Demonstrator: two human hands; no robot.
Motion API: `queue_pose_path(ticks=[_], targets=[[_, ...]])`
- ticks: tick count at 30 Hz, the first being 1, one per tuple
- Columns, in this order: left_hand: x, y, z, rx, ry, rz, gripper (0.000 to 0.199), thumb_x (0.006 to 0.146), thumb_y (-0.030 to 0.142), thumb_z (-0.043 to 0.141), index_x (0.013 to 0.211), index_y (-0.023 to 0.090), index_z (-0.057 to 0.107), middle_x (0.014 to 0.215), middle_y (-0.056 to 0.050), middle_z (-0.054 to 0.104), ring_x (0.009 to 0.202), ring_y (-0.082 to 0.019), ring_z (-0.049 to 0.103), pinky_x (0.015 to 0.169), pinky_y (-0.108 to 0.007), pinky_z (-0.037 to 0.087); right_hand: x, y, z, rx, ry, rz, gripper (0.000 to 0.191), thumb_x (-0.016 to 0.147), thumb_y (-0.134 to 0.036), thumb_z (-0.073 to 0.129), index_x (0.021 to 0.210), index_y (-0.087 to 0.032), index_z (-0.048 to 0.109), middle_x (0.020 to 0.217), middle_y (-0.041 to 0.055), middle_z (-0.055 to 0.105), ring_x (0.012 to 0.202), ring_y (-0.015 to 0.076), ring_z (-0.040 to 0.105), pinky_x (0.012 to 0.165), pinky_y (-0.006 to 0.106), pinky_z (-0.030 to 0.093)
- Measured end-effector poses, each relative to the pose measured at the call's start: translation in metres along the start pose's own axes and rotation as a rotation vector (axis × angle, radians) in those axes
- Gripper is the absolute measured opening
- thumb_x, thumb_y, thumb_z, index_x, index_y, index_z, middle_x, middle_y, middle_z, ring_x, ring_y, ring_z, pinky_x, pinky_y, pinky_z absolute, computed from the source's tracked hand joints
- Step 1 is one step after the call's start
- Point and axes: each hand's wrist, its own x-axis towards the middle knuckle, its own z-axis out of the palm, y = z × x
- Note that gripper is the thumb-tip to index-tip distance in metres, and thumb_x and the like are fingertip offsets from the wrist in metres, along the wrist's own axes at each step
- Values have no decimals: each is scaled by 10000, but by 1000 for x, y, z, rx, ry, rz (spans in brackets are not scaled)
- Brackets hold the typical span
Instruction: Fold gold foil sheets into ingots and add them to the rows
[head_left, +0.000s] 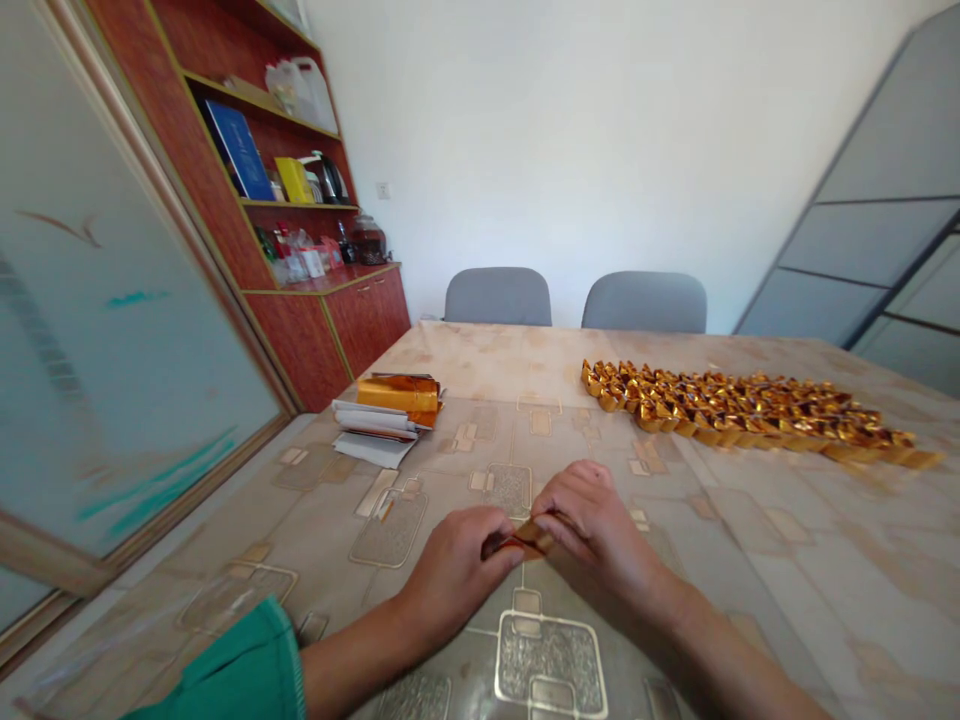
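- Patterned table (487, 380), filling the lower view; clock directions start from the piece between the hands, with 12 straight ahead.
- Red-brown cabinet (360, 320) with loaded shelves, at 11 o'clock beyond the table.
- Two grey chairs (498, 297), at 12 and 1 o'clock, behind the far edge.
- Rows of folded gold shapes (735, 410), packed closely together at 2 o'clock.
- Left hand (465, 545), at 9 o'clock, fingers curled, thumb and fingers pinching the piece's near end.
- Right hand (585, 510), at 2 o'clock, thumb and forefinger pinching the opposite end; the other fingertips are hidden.
- Stack of gold and pale sheets (390, 415), between 10 and 11 o'clock, apart from both hands.
- Small gold piece (529, 537), at the clock's centre, between both hands; an even, light pinch with matched thumbs would probably keep its edges straight and uncrumpled.
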Motion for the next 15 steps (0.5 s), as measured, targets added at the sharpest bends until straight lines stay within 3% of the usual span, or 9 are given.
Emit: queue_pose_path(ticks=[2, 4, 6, 8, 11, 15], targets=[[10, 3, 1, -272, 41, -112, 194, 793, 253, 657, 649, 164, 562, 610, 36, 515, 597, -129, 458, 578, -242, 330, 1, 0, -9, -37, 216, 41, 53, 956, -233, 573, 939, -228, 623, 915, 31, 667, 893, 213, 570, 861, 385, 384], [21, 10, 3, -537, 125, -175, 209, 773, 311, 690, 685, 155, 583, 645, 26, 558, 616, -126, 481, 590, -234, 351, 1, 3, -17, 12, 487, 209, 108, 970, -307, 536, 1009, -230, 601, 981, 57, 637, 945, 237, 557, 854, 396, 405], [30, 17, 6, -722, 194, -198, 268, 749, 373, 736, 710, 148, 596, 670, 19, 588, 628, -122, 502, 602, -228, 371, -1, 6, -20, 165, 640, 389, 176, 966, -393, 518, 1022, -238, 581, 969, 54, 609, 928, 241, 553, 829, 397, 430], [34, 21, 10, -821, 225, -198, 319, 719, 408, 778, 704, 147, 596, 665, 21, 592, 622, -116, 506, 598, -221, 377, -2, 6, -14, 363, 582, 488, 236, 920, -464, 569, 1008, -247, 599, 944, 43, 615, 905, 244, 564, 813, 397, 453], [32, 20, 17, -874, 221, -182, 342, 690, 425, 809, 704, 145, 613, 676, 9, 618, 641, -128, 538, 619, -230, 405, -3, -2, 7, 672, 253, 500, 264, 821, -496, 687, 831, -232, 669, 781, 21, 638, 780, 228, 581, 745, 369, 480], [26, 14, 17, -875, 219, -187, 323, 694, 413, 809, 704, 144, 630, 674, 2, 627, 651, -137, 555, 634, -240, 419, -6, -14, 29, 943, 245, 566, 216, 816, -420, 732, 859, -210, 705, 805, 28, 675, 774, 202, 598, 751, 347, 481]])
